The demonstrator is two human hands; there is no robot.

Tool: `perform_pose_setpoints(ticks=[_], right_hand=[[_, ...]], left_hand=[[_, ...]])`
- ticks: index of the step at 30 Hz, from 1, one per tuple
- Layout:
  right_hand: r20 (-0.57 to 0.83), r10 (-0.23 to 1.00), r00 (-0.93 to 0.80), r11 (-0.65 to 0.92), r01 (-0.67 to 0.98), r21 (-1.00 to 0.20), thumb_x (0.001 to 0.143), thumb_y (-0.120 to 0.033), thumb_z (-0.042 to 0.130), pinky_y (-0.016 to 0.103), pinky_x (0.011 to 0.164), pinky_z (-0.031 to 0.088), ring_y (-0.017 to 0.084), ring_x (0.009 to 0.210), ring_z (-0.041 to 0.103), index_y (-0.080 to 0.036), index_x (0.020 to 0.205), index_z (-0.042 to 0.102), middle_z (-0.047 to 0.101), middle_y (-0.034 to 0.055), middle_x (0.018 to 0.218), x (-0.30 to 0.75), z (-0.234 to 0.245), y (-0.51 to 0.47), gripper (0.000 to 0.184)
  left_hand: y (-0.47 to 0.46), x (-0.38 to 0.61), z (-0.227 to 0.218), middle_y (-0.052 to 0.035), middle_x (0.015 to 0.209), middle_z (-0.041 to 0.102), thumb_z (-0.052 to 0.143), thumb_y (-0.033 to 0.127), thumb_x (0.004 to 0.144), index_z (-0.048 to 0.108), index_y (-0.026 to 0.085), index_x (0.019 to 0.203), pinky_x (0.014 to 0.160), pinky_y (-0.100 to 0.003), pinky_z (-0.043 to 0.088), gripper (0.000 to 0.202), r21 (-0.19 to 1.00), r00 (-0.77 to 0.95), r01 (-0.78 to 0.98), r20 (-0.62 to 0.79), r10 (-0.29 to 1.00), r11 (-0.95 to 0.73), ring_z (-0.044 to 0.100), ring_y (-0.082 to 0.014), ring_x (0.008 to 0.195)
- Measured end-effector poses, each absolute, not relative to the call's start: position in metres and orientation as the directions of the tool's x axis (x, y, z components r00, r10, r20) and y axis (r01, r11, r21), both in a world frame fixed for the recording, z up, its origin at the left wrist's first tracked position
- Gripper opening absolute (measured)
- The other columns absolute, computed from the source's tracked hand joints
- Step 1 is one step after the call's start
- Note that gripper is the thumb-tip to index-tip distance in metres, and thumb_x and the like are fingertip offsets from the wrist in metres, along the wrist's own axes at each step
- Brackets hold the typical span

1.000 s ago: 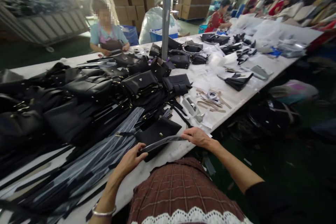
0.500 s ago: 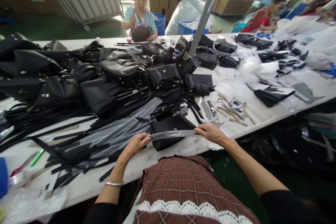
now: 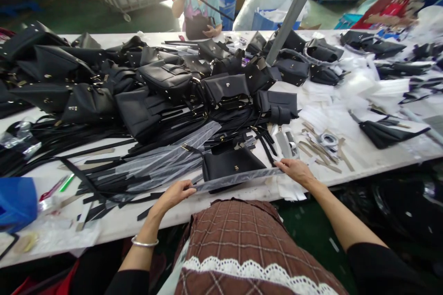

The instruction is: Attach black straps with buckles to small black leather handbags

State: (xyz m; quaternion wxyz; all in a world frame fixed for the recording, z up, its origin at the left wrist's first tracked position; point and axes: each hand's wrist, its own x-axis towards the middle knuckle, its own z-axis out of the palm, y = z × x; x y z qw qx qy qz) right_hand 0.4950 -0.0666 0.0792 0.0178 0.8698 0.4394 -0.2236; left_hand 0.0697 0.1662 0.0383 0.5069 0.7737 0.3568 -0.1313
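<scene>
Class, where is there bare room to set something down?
White tabletop shows between flat tan strips and a black leathery pouch, and narrowly between long black straps and front edge. Heaped black leathery bags crowd left and centre.

heaped bags (image 3: pixel 166 78) bar the back; front table edge (image 3: pixel 121 226) is passable
</scene>
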Motion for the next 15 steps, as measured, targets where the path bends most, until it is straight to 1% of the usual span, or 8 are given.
perform_pose_setpoints(ticks=[3, 6, 7, 9, 12, 15], right_hand=[[-0.381, 0.715, 0.586, -0.671, 0.728, -0.139, 0.090, -0.056, 0.040, 0.028, 0.062, 0.034, 0.021, 0.071, 0.060, -0.024, 0.081, 0.068, 0.067, 0.0059, 0.073, 0.517, 0.079, -0.070, 0.044], [-0.347, 0.680, 0.646, -0.718, 0.682, -0.138, 0.087, -0.056, 0.042, 0.029, 0.061, 0.034, 0.021, 0.069, 0.058, -0.023, 0.081, 0.070, 0.066, 0.0064, 0.071, 0.541, 0.080, -0.075, 0.043], [-0.330, 0.669, 0.666, -0.734, 0.661, -0.157, 0.086, -0.056, 0.044, 0.029, 0.060, 0.034, 0.021, 0.067, 0.057, -0.023, 0.079, 0.070, 0.065, 0.0058, 0.069, 0.548, 0.081, -0.076, 0.043], [-0.303, 0.640, 0.706, -0.768, 0.598, -0.230, 0.083, -0.057, 0.049, 0.029, 0.060, 0.034, 0.020, 0.065, 0.055, -0.023, 0.074, 0.071, 0.063, 0.0044, 0.066, 0.564, 0.085, -0.078, 0.041], [-0.293, 0.571, 0.767, -0.810, 0.471, -0.349, 0.079, -0.053, 0.057, 0.030, 0.064, 0.034, 0.019, 0.067, 0.055, -0.021, 0.075, 0.073, 0.063, 0.0045, 0.066, 0.584, 0.097, -0.079, 0.036], [-0.279, 0.514, 0.811, -0.832, 0.391, -0.394, 0.080, -0.049, 0.059, 0.032, 0.066, 0.035, 0.020, 0.068, 0.054, -0.017, 0.080, 0.075, 0.063, 0.0066, 0.066, 0.597, 0.109, -0.078, 0.036]], left_hand=[[0.170, 0.072, 0.050, 0.0037, 0.062, 0.052, 0.051, 0.052, 0.081, 0.055, 0.018, 0.071, 0.057, -0.024, 0.028, 0.035, 0.643, 0.676, 0.720, -0.563, 0.475, -0.262, 0.045, -0.0137, 0.060], [0.175, 0.079, 0.057, 0.0041, 0.056, 0.049, 0.047, 0.057, 0.082, 0.052, 0.019, 0.065, 0.055, -0.025, 0.028, 0.042, 0.660, 0.640, 0.728, -0.556, 0.530, -0.187, 0.043, -0.0134, 0.056], [0.177, 0.081, 0.058, 0.0044, 0.054, 0.047, 0.044, 0.058, 0.082, 0.050, 0.019, 0.063, 0.055, -0.025, 0.029, 0.044, 0.675, 0.631, 0.719, -0.537, 0.559, -0.164, 0.042, -0.0133, 0.055], [0.184, 0.085, 0.060, 0.0048, 0.053, 0.043, 0.041, 0.059, 0.083, 0.048, 0.019, 0.062, 0.056, -0.025, 0.030, 0.046, 0.696, 0.605, 0.704, -0.485, 0.631, -0.140, 0.040, -0.0130, 0.055], [0.195, 0.086, 0.063, 0.0056, 0.053, 0.040, 0.038, 0.059, 0.085, 0.052, 0.019, 0.067, 0.056, -0.025, 0.030, 0.046, 0.698, 0.553, 0.705, -0.426, 0.716, -0.129, 0.038, -0.0127, 0.054], [0.202, 0.086, 0.067, 0.0058, 0.053, 0.038, 0.039, 0.058, 0.086, 0.057, 0.019, 0.072, 0.057, -0.025, 0.030, 0.046, 0.694, 0.499, 0.709, -0.372, 0.783, -0.122, 0.037, -0.0129, 0.055]])
